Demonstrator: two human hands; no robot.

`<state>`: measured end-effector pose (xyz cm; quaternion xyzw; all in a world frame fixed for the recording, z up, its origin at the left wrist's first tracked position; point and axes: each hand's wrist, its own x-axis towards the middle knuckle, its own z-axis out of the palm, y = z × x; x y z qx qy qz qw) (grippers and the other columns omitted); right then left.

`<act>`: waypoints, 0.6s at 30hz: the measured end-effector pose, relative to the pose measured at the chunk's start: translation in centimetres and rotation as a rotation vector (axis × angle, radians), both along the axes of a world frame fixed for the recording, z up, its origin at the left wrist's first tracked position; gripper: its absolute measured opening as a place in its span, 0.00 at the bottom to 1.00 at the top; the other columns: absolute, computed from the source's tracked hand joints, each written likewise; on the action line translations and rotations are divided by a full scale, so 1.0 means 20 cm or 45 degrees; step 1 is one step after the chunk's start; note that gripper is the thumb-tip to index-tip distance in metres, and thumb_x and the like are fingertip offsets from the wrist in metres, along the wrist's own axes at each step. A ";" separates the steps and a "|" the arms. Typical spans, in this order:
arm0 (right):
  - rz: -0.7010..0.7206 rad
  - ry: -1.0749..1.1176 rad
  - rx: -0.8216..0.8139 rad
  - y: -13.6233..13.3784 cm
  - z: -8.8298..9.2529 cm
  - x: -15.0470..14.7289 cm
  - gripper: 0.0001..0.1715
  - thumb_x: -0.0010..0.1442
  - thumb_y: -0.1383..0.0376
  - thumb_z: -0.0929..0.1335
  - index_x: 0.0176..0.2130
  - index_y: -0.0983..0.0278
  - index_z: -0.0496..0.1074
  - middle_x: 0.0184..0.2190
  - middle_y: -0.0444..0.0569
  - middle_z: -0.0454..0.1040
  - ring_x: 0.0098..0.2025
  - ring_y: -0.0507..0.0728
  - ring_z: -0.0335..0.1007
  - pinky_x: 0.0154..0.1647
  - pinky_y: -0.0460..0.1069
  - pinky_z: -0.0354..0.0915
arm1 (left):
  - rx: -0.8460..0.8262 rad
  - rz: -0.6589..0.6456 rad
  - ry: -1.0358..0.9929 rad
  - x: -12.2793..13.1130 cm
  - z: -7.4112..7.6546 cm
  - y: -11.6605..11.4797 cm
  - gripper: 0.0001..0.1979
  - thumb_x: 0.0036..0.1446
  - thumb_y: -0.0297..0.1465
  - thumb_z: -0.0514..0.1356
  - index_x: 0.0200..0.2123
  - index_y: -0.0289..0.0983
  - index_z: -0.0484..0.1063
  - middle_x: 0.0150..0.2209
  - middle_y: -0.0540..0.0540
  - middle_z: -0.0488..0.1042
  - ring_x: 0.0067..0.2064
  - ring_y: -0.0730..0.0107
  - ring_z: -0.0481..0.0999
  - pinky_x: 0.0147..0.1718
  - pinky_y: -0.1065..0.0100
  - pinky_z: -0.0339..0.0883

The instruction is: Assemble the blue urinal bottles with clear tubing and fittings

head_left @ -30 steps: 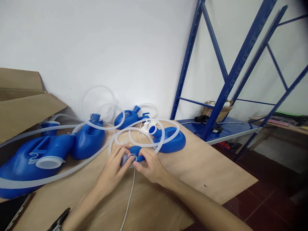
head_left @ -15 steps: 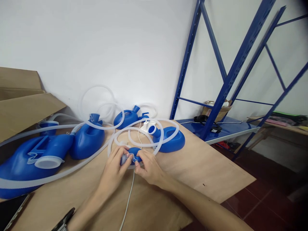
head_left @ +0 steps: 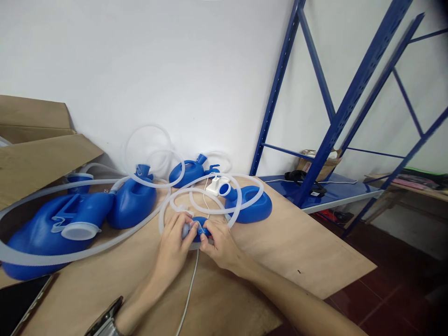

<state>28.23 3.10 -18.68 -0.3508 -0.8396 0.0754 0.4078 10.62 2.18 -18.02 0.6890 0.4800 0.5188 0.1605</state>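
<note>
Over the table, both my hands are closed on a small blue plastic spout piece with a translucent cap. My left hand grips its capped side, thumb pressed inward. With bent fingers and thumb, my right hand pinches the other side, at a thin pale strap. The fingers cover much of the piece. A clear plastic tube lies in loops around and behind my hands. Just beyond them rests a blue bottle with a handle and an open, white-rimmed neck.
More blue bottles stand to the left: a large capped one, one beside it, and one by the wall. A cardboard box, white adapter, white cable, dark flat device and blue rack surround them.
The whole view has shifted slightly, so things appear a little farther right. Both hands keep their hold on the blue spout piece, with only slight finger movement.
</note>
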 end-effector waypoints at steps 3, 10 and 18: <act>0.040 0.028 -0.046 0.00 0.02 0.00 0.16 0.72 0.58 0.61 0.32 0.61 0.60 0.28 0.45 0.67 0.33 0.56 0.63 0.37 0.51 0.58 | -0.006 -0.153 0.021 -0.07 0.01 0.02 0.11 0.67 0.42 0.57 0.40 0.41 0.71 0.50 0.41 0.76 0.57 0.55 0.74 0.58 0.53 0.68; 0.026 0.138 -0.018 0.06 0.03 0.06 0.20 0.75 0.51 0.60 0.42 0.62 0.70 0.38 0.51 0.73 0.43 0.59 0.70 0.47 0.54 0.65 | 0.078 -0.242 0.200 -0.15 0.01 0.05 0.20 0.58 0.42 0.67 0.52 0.43 0.74 0.54 0.41 0.77 0.57 0.53 0.76 0.59 0.50 0.70; -0.698 0.100 0.471 0.30 0.09 0.33 0.29 0.72 0.52 0.63 0.65 0.63 0.65 0.61 0.61 0.66 0.64 0.69 0.60 0.66 0.66 0.55 | -0.321 0.410 -0.757 -0.37 0.13 0.19 0.30 0.47 0.52 0.68 0.48 0.39 0.74 0.49 0.42 0.77 0.39 0.61 0.78 0.25 0.68 0.72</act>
